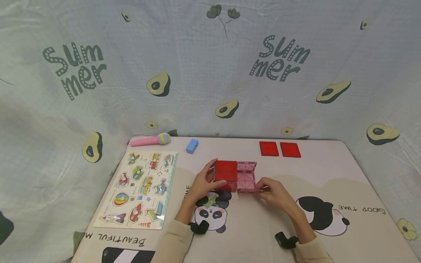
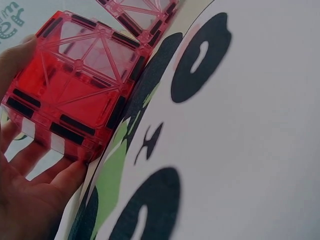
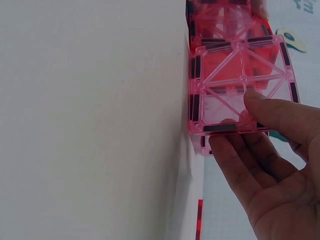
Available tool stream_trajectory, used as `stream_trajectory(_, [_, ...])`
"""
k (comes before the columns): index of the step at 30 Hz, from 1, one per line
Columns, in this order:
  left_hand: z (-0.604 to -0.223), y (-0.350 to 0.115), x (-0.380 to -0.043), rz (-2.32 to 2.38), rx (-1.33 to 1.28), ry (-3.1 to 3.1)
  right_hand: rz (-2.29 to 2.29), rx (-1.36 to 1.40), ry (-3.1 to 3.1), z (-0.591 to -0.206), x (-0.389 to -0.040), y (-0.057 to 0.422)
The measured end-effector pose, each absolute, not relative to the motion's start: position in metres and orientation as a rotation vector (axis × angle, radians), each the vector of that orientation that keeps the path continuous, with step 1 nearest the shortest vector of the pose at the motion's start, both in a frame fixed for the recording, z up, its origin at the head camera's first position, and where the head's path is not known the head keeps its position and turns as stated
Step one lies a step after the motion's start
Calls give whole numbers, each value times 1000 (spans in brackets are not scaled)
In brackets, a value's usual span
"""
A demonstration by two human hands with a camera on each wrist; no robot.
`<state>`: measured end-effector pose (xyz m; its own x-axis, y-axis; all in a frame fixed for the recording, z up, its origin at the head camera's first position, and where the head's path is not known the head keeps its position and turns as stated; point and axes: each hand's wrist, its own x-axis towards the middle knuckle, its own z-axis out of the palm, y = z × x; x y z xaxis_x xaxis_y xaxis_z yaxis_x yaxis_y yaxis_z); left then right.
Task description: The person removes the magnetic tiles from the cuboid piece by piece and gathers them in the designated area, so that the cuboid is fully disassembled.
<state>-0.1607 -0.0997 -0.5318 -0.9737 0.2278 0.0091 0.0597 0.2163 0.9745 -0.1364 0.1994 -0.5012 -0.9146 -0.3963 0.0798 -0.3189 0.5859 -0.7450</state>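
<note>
A box of red translucent magnetic tiles stands near the middle of the table. My left hand grips its left side; in the left wrist view the thumb lies on one side of the box and the fingers on another. Joined to its right are pink magnetic tiles, with upright ones at the back and front and no top over them. My right hand pinches the front pink tile by its right part, the thumb on its outer face and fingers behind the edge.
Two flat red magnetic tiles lie at the back right. A blue block and a pink toy microphone sit at the back left. To the left lies a picture puzzle board. A printed cloth hangs behind the table.
</note>
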Motion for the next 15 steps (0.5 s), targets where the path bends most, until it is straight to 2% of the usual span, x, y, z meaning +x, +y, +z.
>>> stream_trajectory(15, [-531,-100,-161,1875,291,2322,-1271,-508,2704,-491,-136,218])
